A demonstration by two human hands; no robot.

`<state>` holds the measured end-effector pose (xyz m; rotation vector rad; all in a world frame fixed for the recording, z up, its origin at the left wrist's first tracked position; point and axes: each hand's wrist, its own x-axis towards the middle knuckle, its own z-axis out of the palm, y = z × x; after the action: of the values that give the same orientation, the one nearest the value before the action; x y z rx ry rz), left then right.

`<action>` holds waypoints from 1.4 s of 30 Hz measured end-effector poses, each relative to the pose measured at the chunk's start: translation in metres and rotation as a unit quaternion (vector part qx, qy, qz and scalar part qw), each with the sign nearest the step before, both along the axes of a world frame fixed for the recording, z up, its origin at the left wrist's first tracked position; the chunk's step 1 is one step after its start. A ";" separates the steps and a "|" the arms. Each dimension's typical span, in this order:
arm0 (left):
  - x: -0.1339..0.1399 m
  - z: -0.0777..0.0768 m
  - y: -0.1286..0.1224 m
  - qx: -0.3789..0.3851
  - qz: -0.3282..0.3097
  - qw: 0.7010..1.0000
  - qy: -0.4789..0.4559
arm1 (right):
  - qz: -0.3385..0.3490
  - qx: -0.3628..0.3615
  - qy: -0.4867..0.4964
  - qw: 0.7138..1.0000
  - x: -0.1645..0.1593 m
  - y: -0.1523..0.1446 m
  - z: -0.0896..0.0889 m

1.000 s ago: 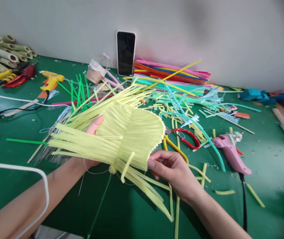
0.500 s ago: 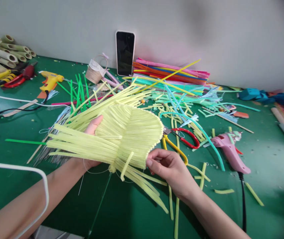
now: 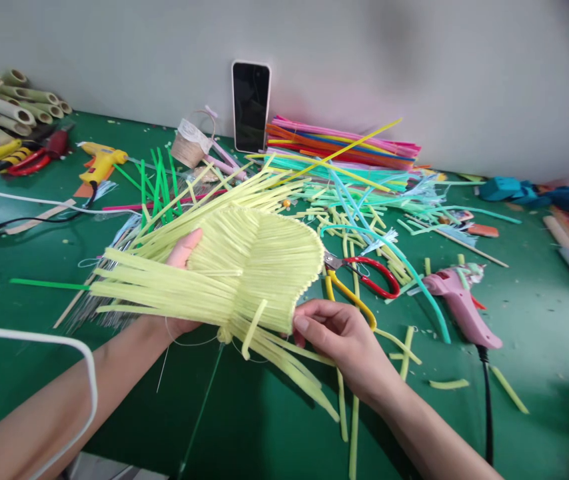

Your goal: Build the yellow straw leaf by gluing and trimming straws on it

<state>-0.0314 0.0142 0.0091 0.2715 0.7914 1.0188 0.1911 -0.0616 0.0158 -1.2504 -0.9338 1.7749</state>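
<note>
A leaf-shaped piece of pale yellow-green pipe cleaners (image 3: 269, 260) is held up over the table, its stems packed side by side along a middle rib. Loose pipe-cleaner ends stick out to its left and lower right. My left hand (image 3: 183, 253) grips it from behind and below, thumb on the near face; most of its fingers are hidden. With thumb and forefinger, my right hand (image 3: 337, 340) pinches the lower right edge. A needle (image 3: 162, 370) dangles on a thin thread below the left side. A thin green stem (image 3: 202, 407) runs down from the knotted base.
Scissors (image 3: 364, 280) lie just right of the piece. Beyond are a pink glue gun (image 3: 459, 303), cut pipe-cleaner bits, and coloured bundles (image 3: 344, 143). A phone (image 3: 251, 107) leans on the wall. At left are a yellow glue gun (image 3: 99, 163), pliers and bamboo tubes (image 3: 9, 100).
The leaf-shaped piece has shifted very slightly left and up, along with my left hand. My right hand keeps its pinch on the edge, nearly still.
</note>
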 end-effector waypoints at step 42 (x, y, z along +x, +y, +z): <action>0.001 -0.003 0.000 0.018 0.019 0.999 0.037 | -0.020 -0.027 0.004 0.999 -0.003 -0.001 -0.004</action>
<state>-0.0306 0.0140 0.0061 0.3271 0.8479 1.0644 0.1880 -0.0629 0.0120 -1.2856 -0.8552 1.7839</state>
